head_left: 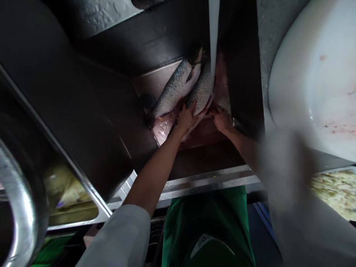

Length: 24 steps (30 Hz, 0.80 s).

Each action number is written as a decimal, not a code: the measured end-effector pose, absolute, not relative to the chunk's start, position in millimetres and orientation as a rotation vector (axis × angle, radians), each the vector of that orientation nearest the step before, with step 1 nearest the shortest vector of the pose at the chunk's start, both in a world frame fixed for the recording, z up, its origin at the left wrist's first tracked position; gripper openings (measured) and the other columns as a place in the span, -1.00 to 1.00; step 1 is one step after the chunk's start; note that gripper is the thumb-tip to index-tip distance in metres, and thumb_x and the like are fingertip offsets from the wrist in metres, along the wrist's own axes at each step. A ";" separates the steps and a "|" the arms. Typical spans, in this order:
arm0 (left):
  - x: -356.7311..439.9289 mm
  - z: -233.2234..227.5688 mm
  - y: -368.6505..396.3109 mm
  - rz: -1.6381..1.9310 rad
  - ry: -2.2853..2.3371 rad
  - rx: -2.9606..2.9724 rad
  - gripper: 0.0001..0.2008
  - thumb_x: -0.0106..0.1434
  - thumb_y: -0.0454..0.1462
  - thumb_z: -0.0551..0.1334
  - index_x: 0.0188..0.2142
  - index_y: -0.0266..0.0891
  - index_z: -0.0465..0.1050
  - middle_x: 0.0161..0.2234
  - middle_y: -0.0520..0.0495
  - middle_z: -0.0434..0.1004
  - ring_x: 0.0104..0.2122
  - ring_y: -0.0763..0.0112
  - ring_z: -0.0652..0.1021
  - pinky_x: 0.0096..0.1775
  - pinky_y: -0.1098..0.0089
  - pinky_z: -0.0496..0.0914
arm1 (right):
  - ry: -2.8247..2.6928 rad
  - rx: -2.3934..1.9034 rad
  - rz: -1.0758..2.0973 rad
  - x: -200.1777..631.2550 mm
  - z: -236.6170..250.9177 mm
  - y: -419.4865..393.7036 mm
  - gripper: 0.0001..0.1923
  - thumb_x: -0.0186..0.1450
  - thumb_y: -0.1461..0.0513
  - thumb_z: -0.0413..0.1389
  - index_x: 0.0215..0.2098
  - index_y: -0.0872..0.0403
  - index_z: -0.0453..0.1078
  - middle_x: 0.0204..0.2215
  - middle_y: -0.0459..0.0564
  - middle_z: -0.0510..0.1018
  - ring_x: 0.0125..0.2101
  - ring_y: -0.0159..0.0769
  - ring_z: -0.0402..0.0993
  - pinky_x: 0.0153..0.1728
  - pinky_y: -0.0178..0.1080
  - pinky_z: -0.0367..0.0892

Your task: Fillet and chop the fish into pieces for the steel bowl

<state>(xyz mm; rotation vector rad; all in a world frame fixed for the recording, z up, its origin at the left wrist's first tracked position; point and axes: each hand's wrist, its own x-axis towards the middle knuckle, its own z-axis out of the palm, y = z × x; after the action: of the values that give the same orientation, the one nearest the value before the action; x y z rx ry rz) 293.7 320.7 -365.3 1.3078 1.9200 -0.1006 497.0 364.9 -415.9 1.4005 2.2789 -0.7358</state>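
Two silvery, scaly fish lie side by side in a deep metal sink point(194, 161). My left hand point(187, 118) grips the lower part of the right-hand fish point(202, 89), thumb and fingers over its body. At that fish's belly side, which looks cut open and reddish, my right hand point(221, 118) has its fingers bent inward. Its fingertips are partly hidden, and what they pinch is unclear. The other fish point(176, 88) rests untouched to the left. A stream of water point(213, 33) falls onto the right-hand fish, and reddish water covers part of the sink floor.
A large white tub point(314, 74) with red spots stands on the right ledge. Below it is a container of pale sliced food point(335, 189). A metal container with yellowish contents point(66, 189) sits at left. The sink's front rim point(211, 180) runs before my green apron point(205, 222).
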 end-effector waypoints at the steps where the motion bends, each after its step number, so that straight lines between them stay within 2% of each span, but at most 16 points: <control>1: 291.1 -363.3 322.6 -0.107 1.890 1.311 -0.17 0.36 -0.17 0.32 0.52 0.04 -0.01 0.44 -0.23 0.21 0.32 -0.03 0.41 0.28 0.08 0.32 | 2.227 1.530 -0.748 495.0 -408.5 368.3 -0.52 0.44 0.33 -0.06 0.25 0.14 0.43 0.17 0.27 0.49 0.12 0.04 0.40 0.13 0.05 0.35; 3: 283.5 -360.1 326.4 -0.109 1.810 1.313 -0.17 0.32 -0.28 0.33 0.51 -0.04 0.05 0.34 -0.24 0.39 0.25 0.05 0.50 0.25 0.16 0.36 | 2.226 1.682 -0.804 485.0 -393.0 369.4 -0.55 0.44 0.31 -0.04 0.22 0.13 0.46 0.08 0.24 0.55 0.06 -0.02 0.45 0.13 0.01 0.36; 6: 267.8 -360.1 329.6 -0.055 1.724 1.291 -0.20 0.27 -0.36 0.30 0.47 -0.14 0.16 0.19 -0.20 0.58 0.14 0.13 0.59 0.18 0.26 0.41 | 2.450 1.527 -0.924 459.9 -375.4 355.2 -0.53 0.43 0.30 0.02 0.28 0.15 0.42 0.15 0.22 0.51 0.13 -0.04 0.39 0.24 0.02 0.28; 9: 254.9 -365.5 329.6 0.017 1.719 1.256 -0.25 0.24 -0.37 0.28 0.43 -0.13 0.26 0.18 -0.11 0.60 0.11 0.16 0.62 0.17 0.26 0.44 | 2.566 1.190 -0.932 435.4 -375.0 337.5 -0.56 0.42 0.33 0.03 0.24 0.17 0.46 0.16 0.24 0.50 0.20 0.00 0.32 0.28 0.05 0.23; 14: 257.7 -371.9 328.1 0.035 1.765 1.282 -0.30 0.24 -0.39 0.25 0.38 -0.15 0.34 0.22 -0.08 0.56 0.21 0.18 0.55 0.25 0.29 0.38 | 2.574 0.857 -0.912 412.2 -401.6 332.0 -0.67 0.37 0.40 0.04 -0.12 0.11 0.65 -0.10 0.19 0.66 0.17 0.05 0.35 0.23 0.05 0.25; 16: 263.4 -370.7 328.4 0.030 1.793 1.303 -0.30 0.25 -0.40 0.23 0.39 -0.18 0.33 0.26 -0.12 0.52 0.26 0.20 0.51 0.27 0.33 0.35 | 2.525 1.089 -0.978 410.3 -411.6 334.0 -0.67 0.34 0.42 0.05 -0.13 0.13 0.65 -0.09 0.20 0.66 0.14 0.04 0.39 0.23 0.04 0.25; 20: 271.2 -365.6 329.1 -0.037 1.763 1.348 -0.22 0.23 -0.36 0.28 0.44 -0.15 0.24 0.28 -0.13 0.50 0.24 0.19 0.53 0.26 0.33 0.36 | 2.268 1.756 -1.129 413.0 -426.5 337.3 -0.59 0.36 0.41 -0.04 0.02 0.15 0.59 -0.05 0.21 0.66 0.01 -0.03 0.52 0.15 -0.02 0.34; 24: 274.2 -361.3 328.9 -0.058 1.800 1.361 -0.20 0.24 -0.32 0.30 0.46 -0.17 0.19 0.26 -0.14 0.52 0.26 0.19 0.52 0.26 0.34 0.35 | 1.887 2.354 -1.546 409.2 -443.8 340.7 -0.57 0.38 0.35 -0.08 0.05 0.15 0.56 -0.06 0.19 0.67 -0.03 -0.12 0.59 0.04 -0.12 0.43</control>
<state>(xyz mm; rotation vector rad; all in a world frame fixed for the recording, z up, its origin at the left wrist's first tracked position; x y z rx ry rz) 274.2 328.9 -361.3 1.3606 1.8004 -0.0582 409.2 340.7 -443.8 2.3535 1.8866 -1.5459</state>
